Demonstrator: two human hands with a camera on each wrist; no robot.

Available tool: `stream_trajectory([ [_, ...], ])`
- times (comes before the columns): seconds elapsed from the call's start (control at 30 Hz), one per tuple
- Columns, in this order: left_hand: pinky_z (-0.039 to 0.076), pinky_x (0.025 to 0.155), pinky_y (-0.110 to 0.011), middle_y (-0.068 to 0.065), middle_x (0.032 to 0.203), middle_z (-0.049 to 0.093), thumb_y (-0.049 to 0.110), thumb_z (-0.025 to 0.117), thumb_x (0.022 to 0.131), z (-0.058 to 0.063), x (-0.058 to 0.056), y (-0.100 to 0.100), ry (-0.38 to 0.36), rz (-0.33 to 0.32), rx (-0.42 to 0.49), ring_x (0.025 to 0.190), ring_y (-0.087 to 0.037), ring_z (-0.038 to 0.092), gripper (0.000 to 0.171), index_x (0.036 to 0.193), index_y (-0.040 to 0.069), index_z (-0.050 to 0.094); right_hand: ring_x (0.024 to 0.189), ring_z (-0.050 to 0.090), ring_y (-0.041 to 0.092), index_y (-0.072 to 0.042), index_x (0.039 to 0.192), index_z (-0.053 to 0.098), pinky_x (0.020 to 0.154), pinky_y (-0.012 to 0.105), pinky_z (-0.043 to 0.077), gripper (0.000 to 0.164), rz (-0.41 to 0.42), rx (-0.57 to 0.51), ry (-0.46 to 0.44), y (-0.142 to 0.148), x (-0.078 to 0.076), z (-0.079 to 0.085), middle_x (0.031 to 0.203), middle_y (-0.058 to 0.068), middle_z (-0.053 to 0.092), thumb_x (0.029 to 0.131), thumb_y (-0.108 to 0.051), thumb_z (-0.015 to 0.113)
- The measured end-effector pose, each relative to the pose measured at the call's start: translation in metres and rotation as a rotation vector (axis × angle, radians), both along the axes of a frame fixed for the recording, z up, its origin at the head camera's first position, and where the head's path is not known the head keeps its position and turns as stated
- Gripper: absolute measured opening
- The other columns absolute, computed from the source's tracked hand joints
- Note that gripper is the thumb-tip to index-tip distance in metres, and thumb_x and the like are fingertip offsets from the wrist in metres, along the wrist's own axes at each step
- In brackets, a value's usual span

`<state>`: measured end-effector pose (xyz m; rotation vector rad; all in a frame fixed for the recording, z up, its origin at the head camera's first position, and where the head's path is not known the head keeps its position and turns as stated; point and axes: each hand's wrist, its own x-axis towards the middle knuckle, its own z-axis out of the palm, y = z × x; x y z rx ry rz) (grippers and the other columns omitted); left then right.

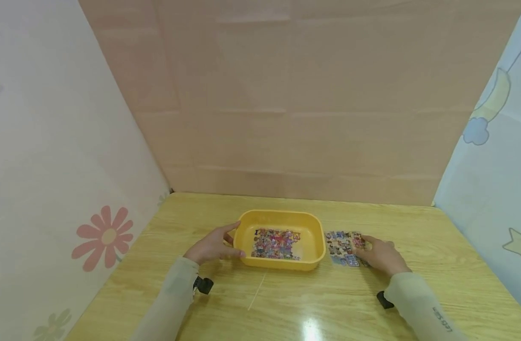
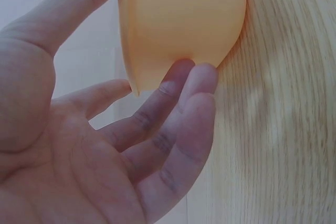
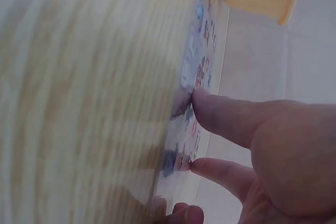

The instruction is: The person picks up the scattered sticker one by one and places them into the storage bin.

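A yellow plastic basin [image 1: 279, 265] stands on the wooden table, with a cluster of colourful cartoon cutouts [image 1: 275, 244] on its floor, jagged at the edges. My left hand [image 1: 218, 246] holds the basin's left end, thumb and index finger at the rim. In the left wrist view the other fingers [image 2: 181, 98] bend against the outer wall. Right of the basin lies a glossy sheet of small cartoon stickers [image 1: 339, 247]. On its right part rests my right hand [image 1: 381, 255]; thumb and index fingertips touch the surface, apart from each other. The palm hides that corner.
The wooden table [image 1: 226, 303] reaches back to a brown paper-covered wall [image 1: 294, 118]. Pale walls with a painted flower [image 1: 109, 236] and a star [image 1: 520, 245] close in the sides. Dark straps [image 1: 202, 285] sit at both wrists.
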<state>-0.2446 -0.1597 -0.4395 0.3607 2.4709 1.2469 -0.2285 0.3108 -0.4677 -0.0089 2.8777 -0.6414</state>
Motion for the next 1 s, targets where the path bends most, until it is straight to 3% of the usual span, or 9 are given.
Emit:
stream_trajectory([
  [0.23, 0.052, 0.067, -0.037, -0.012, 0.108, 0.061, 0.032, 0.087, 0.079, 0.0012, 0.0017, -0.0005, 0.005, -0.004, 0.007, 0.078, -0.02, 0.058, 0.1, 0.159, 0.017, 0.029, 0.121, 0.035, 0.067, 0.004, 0.15, 0.036, 0.077, 0.069, 0.046, 0.081, -0.018, 0.047, -0.037, -0.0022, 0.003, 0.0046, 0.135, 0.042, 0.047, 0.097, -0.054, 0.057],
  [0.57, 0.052, 0.067, -0.038, -0.012, 0.107, 0.061, 0.033, 0.086, 0.08, 0.0007, 0.0002, -0.0009, 0.006, -0.014, 0.009, 0.075, -0.02, 0.058, 0.101, 0.16, 0.016, 0.028, 0.114, 0.043, 0.062, 0.003, 0.151, 0.037, 0.065, 0.056, 0.048, 0.084, -0.036, 0.036, -0.039, -0.0029, 0.0038, 0.0062, 0.131, 0.047, 0.042, 0.095, -0.056, 0.058],
  [0.8, 0.054, 0.069, -0.039, -0.013, 0.108, 0.06, 0.032, 0.086, 0.08, 0.0015, 0.0022, -0.0009, 0.011, -0.016, 0.006, 0.078, -0.021, 0.058, 0.101, 0.16, 0.015, 0.028, 0.124, 0.04, 0.064, 0.003, 0.148, 0.042, 0.082, 0.07, 0.045, 0.073, -0.017, 0.049, 0.011, -0.0032, 0.0044, 0.0028, 0.138, 0.04, 0.047, 0.098, -0.046, 0.06],
  [1.0, 0.052, 0.067, -0.036, -0.013, 0.107, 0.06, 0.032, 0.086, 0.08, 0.0006, 0.0015, -0.0001, 0.007, -0.011, 0.009, 0.078, -0.021, 0.058, 0.1, 0.16, 0.015, 0.028, 0.121, 0.046, 0.061, 0.006, 0.145, 0.044, 0.086, 0.069, 0.044, 0.071, -0.038, 0.018, 0.031, -0.003, 0.0037, 0.0, 0.138, 0.037, 0.048, 0.097, -0.043, 0.061],
])
